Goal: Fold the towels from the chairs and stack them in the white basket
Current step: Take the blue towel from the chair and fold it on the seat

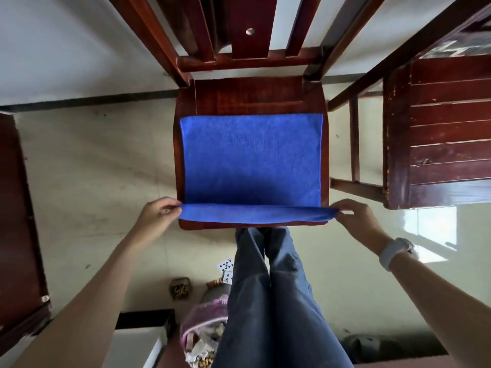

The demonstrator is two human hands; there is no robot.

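A blue towel (251, 158) lies spread flat on the seat of a dark red wooden chair (249, 94) in the middle of the view. Its near edge is lifted off the seat's front. My left hand (156, 212) pinches the near left corner of the towel. My right hand (356, 216), with a white watch on its wrist, pinches the near right corner. The white basket is not in sight.
A second wooden chair (441, 139) stands at the right and dark wooden furniture (16, 221) at the left. On the floor behind my legs lie playing cards (225, 265), a pink bag (204, 330) and a white box (138, 341).
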